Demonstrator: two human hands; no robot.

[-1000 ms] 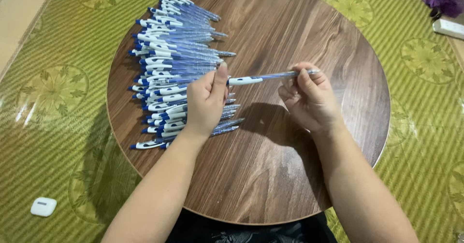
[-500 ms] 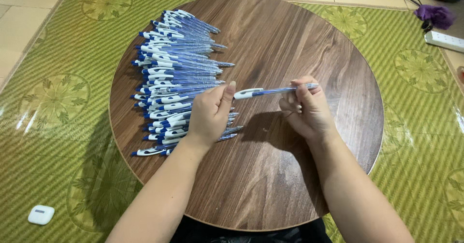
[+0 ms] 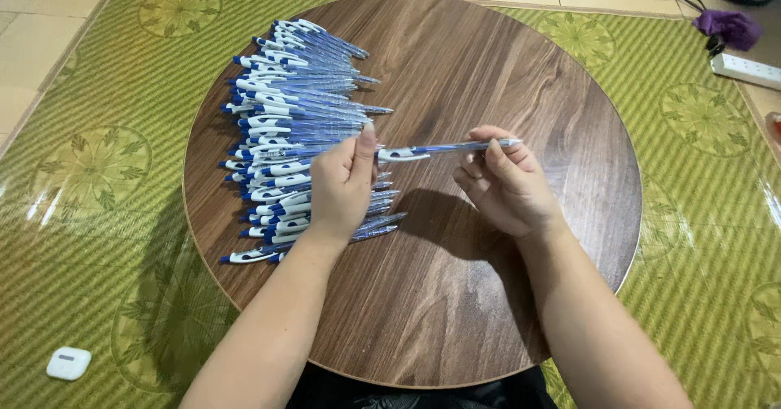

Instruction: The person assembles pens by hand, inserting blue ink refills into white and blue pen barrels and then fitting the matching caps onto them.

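Note:
A blue and white pen (image 3: 443,150) is held level above the round wooden table (image 3: 504,67), between both hands. My left hand (image 3: 342,185) grips its white clip end with thumb and fingers. My right hand (image 3: 506,183) pinches the clear barrel near the tip. Behind and under my left hand lies a long pile of several matching blue and white pens (image 3: 289,108), laid side by side on the table's left half.
The table stands on a green woven mat (image 3: 700,214) with leaf rings. A small white case (image 3: 68,363) lies on the mat at lower left. A white power strip (image 3: 745,69), a purple object (image 3: 728,25) and a black cable sit at upper right.
Both hands hold the same pen as before. The view has shifted slightly, and the hands sit a little lower over the table; the pen stays level.

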